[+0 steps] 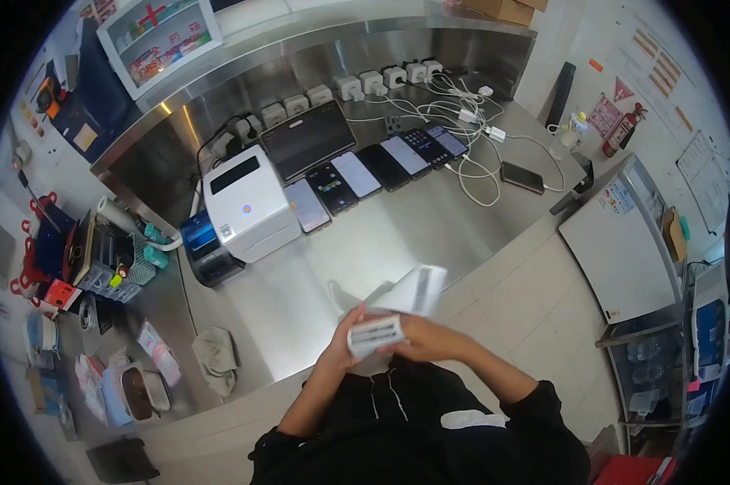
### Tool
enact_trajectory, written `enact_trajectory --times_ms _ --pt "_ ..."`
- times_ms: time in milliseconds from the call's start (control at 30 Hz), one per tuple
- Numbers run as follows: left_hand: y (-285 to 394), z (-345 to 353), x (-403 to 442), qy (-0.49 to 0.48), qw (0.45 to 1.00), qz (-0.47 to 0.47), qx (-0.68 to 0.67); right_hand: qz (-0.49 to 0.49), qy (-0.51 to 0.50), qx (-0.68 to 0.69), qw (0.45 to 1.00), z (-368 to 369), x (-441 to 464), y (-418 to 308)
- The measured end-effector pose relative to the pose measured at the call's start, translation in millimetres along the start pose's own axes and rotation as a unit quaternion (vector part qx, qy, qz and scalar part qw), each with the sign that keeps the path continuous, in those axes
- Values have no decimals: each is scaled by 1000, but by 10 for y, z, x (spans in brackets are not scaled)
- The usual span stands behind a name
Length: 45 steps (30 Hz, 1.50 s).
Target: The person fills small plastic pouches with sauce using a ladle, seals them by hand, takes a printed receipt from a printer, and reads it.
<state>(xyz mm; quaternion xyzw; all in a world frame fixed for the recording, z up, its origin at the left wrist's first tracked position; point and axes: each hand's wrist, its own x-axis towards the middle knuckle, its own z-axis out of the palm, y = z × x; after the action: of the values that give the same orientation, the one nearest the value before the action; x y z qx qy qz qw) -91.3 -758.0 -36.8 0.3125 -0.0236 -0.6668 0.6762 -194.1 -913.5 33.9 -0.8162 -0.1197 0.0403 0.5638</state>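
Just above the counter's front edge, close to my body, both hands hold white paper labels. My left hand [342, 339] is closed on the left end of a small white label [377, 334] printed with dark bars. Against that label's right side is my right hand [425, 338], its fingers curled around the paper. A larger white printed label [421, 291] sticks up beyond the hands and is slightly blurred. Whether the two pieces are joined, I cannot tell. A white label printer [256, 214] stands on the steel counter ahead and to the left.
A row of phones [355, 175] and a tablet [308, 139] lie behind, with chargers and tangled white cables [470, 121]. A grey cloth [216, 361] lies left, near a dark device [207, 249]. A small fridge [623, 242] stands on the right.
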Motion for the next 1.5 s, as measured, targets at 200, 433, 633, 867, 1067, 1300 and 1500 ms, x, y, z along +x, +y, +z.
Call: enact_trajectory --times_ms 200,433,633,867,1067,1300,1500 --pt "-222 213 403 98 987 72 109 -52 -165 -42 984 -313 -436 313" --pt "37 171 447 476 811 302 155 -82 -350 -81 930 -342 -346 237" --pt "9 -83 -39 530 731 419 99 -136 -485 -142 852 -333 -74 0" --pt "-532 659 -438 524 766 361 94 -36 -275 36 960 -39 237 -242" --pt "-1353 942 -1256 540 641 535 107 33 -308 307 900 781 147 -505" --pt "-2385 1538 -2002 629 399 665 -55 -163 -269 108 943 1954 -546 -988" --pt "-3675 1635 -2388 696 361 613 -96 -92 -446 251 854 2754 -1252 -1308"
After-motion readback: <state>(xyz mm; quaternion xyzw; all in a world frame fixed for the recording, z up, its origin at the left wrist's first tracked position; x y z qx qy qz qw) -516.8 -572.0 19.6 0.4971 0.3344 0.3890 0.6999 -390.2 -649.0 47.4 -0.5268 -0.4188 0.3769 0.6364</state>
